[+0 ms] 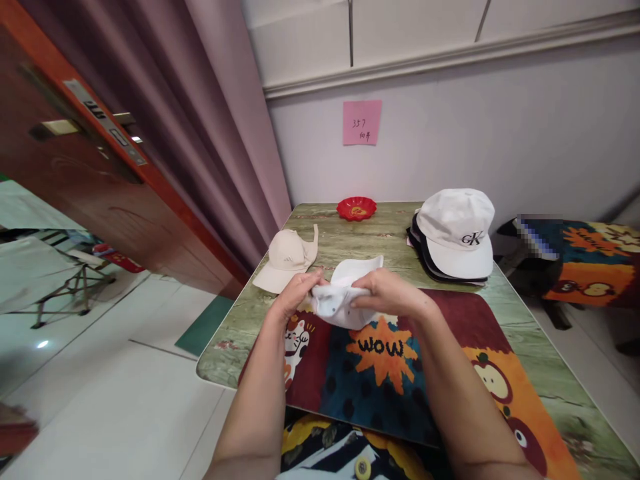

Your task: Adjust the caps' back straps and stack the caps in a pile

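Observation:
A white cap (340, 305) is held up over the colourful mat (335, 373), its brim toward the back. My left hand (300, 291) grips the cap's left side, fingers closed on the fabric. On the right side, my right hand (383, 291) pinches its edge. A beige cap (287, 253) with a loose strap lies to the left, just beyond my left hand. Several stacked caps stand at the back right, with a white cap bearing dark letters (457, 230) on top.
A red scalloped dish (356, 208) sits at the back of the green wood-patterned table (227, 343). Behind it, a pink note (362, 123) is stuck on the wall. An open door and a curtain are at the left; another mat-covered surface is at the right.

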A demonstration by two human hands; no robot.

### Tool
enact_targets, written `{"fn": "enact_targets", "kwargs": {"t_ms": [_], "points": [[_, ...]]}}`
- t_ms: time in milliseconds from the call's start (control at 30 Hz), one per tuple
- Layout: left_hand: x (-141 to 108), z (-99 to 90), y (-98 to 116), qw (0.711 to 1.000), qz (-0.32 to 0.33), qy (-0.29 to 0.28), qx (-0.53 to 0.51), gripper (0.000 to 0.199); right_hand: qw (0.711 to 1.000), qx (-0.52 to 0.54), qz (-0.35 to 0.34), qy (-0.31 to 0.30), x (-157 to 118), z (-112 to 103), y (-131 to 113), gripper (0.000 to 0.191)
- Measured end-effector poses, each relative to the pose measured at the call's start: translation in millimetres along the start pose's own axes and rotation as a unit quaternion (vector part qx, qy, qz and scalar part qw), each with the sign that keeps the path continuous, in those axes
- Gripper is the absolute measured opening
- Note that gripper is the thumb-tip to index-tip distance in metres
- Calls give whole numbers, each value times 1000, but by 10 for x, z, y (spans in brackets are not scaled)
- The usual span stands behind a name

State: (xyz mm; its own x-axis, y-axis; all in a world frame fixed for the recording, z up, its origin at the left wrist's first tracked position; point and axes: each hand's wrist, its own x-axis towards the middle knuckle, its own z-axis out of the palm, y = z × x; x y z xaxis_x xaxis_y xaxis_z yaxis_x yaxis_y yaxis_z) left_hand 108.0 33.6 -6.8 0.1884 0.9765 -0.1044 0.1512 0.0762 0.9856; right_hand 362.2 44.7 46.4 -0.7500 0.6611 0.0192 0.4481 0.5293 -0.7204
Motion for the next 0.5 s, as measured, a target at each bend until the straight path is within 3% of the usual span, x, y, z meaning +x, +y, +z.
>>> {"fn": "enact_targets", "kwargs": {"t_ms": [67, 167, 300, 433, 500], "points": [[-31, 14, 58, 995, 18, -13, -96, 66, 989, 129, -26, 66, -112, -95, 56, 22], [-105, 66, 172, 978, 46, -31, -200, 58, 942, 301, -46, 138, -278, -191, 116, 32], [-159, 220, 276, 951, 84, -24, -298, 46, 884, 426, -49, 185, -292, -154, 115, 35], [-53, 338, 320, 908, 76, 37, -410, 28, 827, 508, -37, 240, -188, -128, 115, 33], [63, 355, 346, 888, 52, 75, -452, 21, 808, 540, -35, 232, -179, -147, 169, 34]]}}
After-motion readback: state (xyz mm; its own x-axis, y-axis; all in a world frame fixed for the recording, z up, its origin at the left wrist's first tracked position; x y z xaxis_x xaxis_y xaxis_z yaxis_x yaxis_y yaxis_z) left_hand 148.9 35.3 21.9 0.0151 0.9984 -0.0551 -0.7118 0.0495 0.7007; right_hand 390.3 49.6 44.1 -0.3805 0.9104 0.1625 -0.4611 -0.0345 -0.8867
